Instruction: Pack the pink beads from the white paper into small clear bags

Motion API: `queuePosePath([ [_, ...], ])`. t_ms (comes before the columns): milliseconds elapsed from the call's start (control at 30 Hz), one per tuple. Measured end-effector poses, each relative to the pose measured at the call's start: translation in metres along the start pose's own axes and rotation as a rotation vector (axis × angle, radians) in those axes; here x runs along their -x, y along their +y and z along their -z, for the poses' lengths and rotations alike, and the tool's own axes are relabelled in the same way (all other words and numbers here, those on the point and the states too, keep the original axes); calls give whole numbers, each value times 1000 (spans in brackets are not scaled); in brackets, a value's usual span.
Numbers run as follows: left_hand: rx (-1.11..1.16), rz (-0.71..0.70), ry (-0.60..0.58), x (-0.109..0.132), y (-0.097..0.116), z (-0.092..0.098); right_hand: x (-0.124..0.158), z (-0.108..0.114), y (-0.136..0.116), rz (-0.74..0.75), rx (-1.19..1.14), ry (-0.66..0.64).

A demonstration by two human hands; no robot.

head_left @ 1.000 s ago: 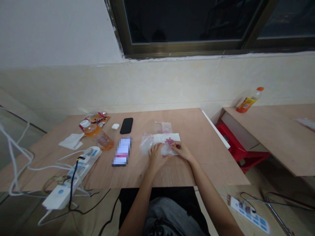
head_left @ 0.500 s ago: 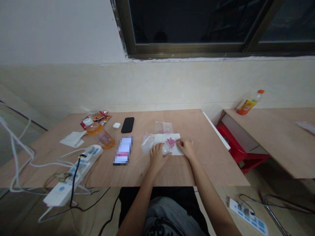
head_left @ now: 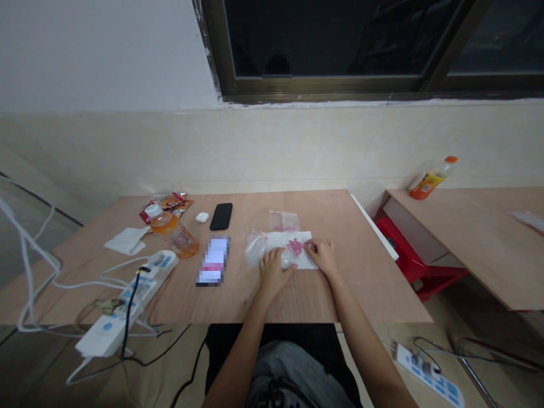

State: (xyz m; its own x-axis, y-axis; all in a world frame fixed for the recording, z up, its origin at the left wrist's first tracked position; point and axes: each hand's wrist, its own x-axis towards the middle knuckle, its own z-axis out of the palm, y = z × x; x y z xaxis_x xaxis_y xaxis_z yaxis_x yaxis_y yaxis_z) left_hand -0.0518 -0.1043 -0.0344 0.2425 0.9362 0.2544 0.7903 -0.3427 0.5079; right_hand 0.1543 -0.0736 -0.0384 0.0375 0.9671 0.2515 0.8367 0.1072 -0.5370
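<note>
On the wooden table (head_left: 323,294) lies a white sheet of paper (head_left: 276,241) with a small heap of pink beads (head_left: 294,246) on it. My left hand (head_left: 272,270) rests on the near edge of the sheet, fingers bent, beside a clear plastic bag (head_left: 255,245). My right hand (head_left: 323,255) sits at the sheet's right side, its fingertips pinched together next to the beads. What the pinch holds is too small to see. A second clear bag with pink beads (head_left: 283,221) lies just behind the sheet.
A black phone (head_left: 221,216), white earbud case (head_left: 202,216), another phone (head_left: 212,260), an orange drink bottle (head_left: 172,229), snack wrappers (head_left: 170,202), a tissue (head_left: 126,240) and a power strip with cables (head_left: 127,300) lie at the left. A red stool (head_left: 408,255) and second table with a bottle (head_left: 431,178) stand right.
My right hand has slid from the middle of the sheet to its right side, uncovering the pink beads. The left hand has stayed on the sheet's near edge.
</note>
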Motion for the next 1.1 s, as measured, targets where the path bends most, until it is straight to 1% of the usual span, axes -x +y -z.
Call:
queuePosePath([
  [133, 1, 4, 2, 0, -1, -1, 2, 1, -2, -2, -179, 17],
  [267, -6, 10, -2, -1, -1, -1, 5, 0, -7, 38, -344, 1],
  [533, -8, 8, -3, -1, -1, -1, 8, -7, -17, 152, -452, -79],
  [700, -9, 10, -13, -1, 0, 1, 8, -9, -18, 182, -427, -105],
  [767, -10, 12, -12, -1, 0, 1, 7, -8, -16, 171, -403, -93],
  [967, -7, 3, -7, 0, -1, 1, 4, -2, -4, 42, -207, 23],
  [1100, -8, 4, -7, 0, 0, 2, 3, -2, -1, -2, -93, -7],
])
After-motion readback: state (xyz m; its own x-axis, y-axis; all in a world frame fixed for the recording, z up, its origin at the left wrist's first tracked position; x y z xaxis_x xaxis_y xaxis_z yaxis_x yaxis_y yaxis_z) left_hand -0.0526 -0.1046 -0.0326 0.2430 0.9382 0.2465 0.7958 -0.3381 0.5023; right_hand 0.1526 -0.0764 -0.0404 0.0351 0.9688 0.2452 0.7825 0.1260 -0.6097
